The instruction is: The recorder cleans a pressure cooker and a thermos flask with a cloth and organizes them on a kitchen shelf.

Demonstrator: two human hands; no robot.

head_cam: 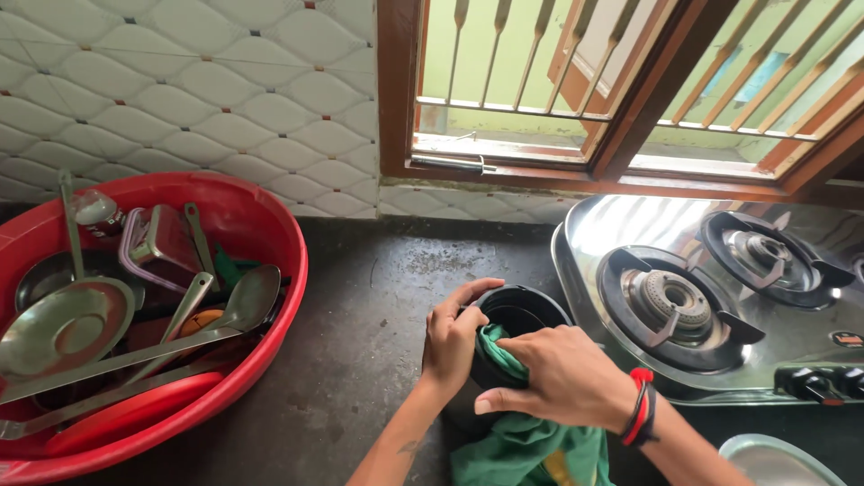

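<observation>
while left hand (452,340) grips black pot (517,315), right hand (560,376) curled, grip holding green cloth (526,445) inside

Lighting and picture quality: daylit kitchen view, sharp at the centre.

Your light enters through the barred window (630,81); strong glare whitens the steel stove top (630,220). You see a dim, evenly lit dark counter (378,297) with soft shadows, slight bending at the frame edges, and no notable motion blur.

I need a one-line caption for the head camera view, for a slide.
Left hand steadies a black pot while the right hand presses a green cloth inside it, between a red basin and a gas stove.
</observation>
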